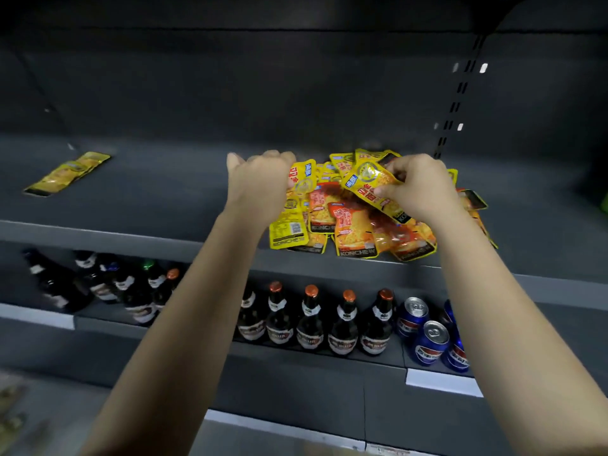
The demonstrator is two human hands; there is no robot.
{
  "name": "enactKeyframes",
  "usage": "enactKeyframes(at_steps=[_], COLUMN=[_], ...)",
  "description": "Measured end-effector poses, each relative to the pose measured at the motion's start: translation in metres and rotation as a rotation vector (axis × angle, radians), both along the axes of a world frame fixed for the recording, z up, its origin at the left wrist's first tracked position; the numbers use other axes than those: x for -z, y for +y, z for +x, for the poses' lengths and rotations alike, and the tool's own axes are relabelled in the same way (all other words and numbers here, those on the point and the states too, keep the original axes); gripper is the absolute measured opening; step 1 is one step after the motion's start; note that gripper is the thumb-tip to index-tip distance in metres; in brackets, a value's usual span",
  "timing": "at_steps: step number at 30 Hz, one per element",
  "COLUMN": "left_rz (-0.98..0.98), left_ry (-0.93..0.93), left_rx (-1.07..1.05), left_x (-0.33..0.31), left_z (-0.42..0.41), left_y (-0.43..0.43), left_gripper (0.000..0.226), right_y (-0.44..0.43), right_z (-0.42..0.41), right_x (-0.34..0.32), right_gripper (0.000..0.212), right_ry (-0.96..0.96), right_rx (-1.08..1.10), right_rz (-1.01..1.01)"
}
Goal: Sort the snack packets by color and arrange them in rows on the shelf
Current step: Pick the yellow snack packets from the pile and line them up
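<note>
Both forearms reach up from the bottom edge to the shelf [131, 205]. Left hand [260, 179] grip clamped on a yellow packet [304, 179]; right hand [416, 185] pinches another yellow packet [365, 182] over the mixed pile [355, 232] of yellow and orange-red packets at the shelf front. Far left, a short yellow row [67, 174] is started. Sorting looks barely begun: most packets unsorted, no orange-red row visible. Bottles [311, 320] and cans [431, 340] stand below.

Left hand [263, 179] and right hand [416, 187] each gripping a yellow packet [368, 184], over pile [348, 225]
</note>
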State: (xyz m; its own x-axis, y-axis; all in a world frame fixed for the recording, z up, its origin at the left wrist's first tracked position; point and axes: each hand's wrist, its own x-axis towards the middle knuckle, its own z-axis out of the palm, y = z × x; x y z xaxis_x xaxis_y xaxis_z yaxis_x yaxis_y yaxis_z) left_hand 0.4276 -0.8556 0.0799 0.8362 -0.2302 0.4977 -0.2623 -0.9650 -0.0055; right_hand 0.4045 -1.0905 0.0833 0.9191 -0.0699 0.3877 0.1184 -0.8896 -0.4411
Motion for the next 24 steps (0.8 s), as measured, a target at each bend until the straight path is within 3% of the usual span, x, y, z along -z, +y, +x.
enactKeyframes(at_steps=[4, 11, 15, 24], left_rz=[0.023, 0.011, 0.007, -0.118], left_ry=[0.038, 0.092, 0.088, 0.125], left_rx=[-0.082, -0.222, -0.217, -0.220], left_x=[0.011, 0.032, 0.042, 0.060], left_z=[-0.010, -0.035, -0.051, -0.062], left_y=[0.060, 0.170, 0.222, 0.304], left_gripper=[0.013, 0.015, 0.017, 0.021], right_y=[0.060, 0.178, 0.227, 0.295], right_z=[0.008, 0.006, -0.003, -0.016], right_x=[0.001, 0.010, 0.021, 0.036], right_gripper=[0.030, 0.017, 0.014, 0.015], right_ry=[0.017, 0.014, -0.010, 0.035], right_rx=[-0.087, -0.207, -0.167, -0.112], right_rz=[-0.032, -0.018, -0.084, 0.006])
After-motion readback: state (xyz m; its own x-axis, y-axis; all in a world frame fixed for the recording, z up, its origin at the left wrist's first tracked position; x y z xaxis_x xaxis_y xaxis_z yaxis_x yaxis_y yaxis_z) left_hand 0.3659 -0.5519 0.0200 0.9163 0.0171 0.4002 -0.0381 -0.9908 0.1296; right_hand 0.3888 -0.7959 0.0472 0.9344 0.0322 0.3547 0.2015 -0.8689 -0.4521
